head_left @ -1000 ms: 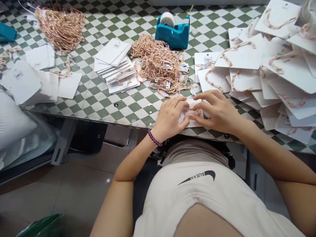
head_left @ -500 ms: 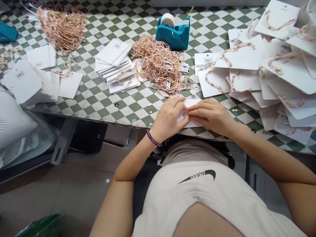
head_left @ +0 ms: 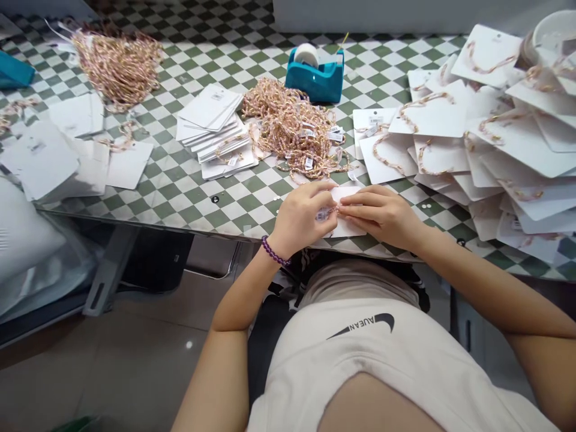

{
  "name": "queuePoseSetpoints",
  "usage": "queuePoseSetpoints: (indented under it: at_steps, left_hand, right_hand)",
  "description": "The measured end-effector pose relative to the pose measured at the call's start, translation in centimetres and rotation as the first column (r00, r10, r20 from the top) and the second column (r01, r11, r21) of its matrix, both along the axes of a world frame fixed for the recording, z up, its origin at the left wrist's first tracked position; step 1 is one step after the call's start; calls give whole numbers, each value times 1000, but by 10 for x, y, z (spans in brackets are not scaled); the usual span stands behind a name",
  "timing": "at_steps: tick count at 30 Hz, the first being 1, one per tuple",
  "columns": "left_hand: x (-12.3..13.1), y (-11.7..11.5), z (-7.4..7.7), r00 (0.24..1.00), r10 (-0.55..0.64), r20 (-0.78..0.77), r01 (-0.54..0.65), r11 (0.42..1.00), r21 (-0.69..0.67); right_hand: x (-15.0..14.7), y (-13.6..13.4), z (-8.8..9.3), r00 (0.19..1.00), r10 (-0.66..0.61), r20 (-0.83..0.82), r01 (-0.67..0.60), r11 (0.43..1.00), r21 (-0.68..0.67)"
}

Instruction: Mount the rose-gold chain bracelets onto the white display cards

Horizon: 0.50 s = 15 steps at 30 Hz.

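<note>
My left hand (head_left: 300,217) and my right hand (head_left: 382,213) meet over a white card (head_left: 347,227) lying at the near edge of the checkered table (head_left: 189,192). Both hands pinch a thin gold and pink bracelet (head_left: 327,211) with a small tag against the card's left side. Most of the bracelet is hidden by my fingers. A purple bead band circles my left wrist.
A heap of loose bracelets (head_left: 294,129) lies just beyond my hands, with a stack of blank cards (head_left: 211,129) to its left. A teal tape dispenser (head_left: 315,73) stands behind. Carded bracelets (head_left: 490,138) pile up at the right; another bracelet heap (head_left: 117,63) and cards (head_left: 58,153) lie far left.
My right hand has slid left and closed in against my left hand. The bracelet that showed between the hands is now mostly covered. The view has tilted slightly.
</note>
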State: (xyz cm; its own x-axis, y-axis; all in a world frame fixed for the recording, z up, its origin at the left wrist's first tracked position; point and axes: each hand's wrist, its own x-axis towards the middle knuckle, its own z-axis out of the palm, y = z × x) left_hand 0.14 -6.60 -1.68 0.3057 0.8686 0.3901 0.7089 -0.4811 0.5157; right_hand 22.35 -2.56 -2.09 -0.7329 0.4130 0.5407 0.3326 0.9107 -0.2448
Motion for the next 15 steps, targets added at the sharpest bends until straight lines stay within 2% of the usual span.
queuePoseSetpoints:
  at_steps: [6, 11, 13, 15]
  left_hand:
    - [0, 3, 9, 1000, 5, 1, -4, 1000, -29]
    - [-1, 1, 9, 1000, 10, 4, -10, 999, -43]
    - [-2, -1, 8, 1000, 15, 7, -15, 998, -56]
    - [-2, -2, 6, 1000, 12, 14, -11, 998, -69]
  right_hand:
    - [-8, -1, 4, 998, -55, -43, 52, 996, -73]
    - [-8, -7, 1, 998, -17, -56, 16, 1000, -8]
    - [-6, -3, 6, 1000, 16, -19, -16, 1000, -21]
    - [-6, 14, 19, 999, 31, 33, -29, 996, -85]
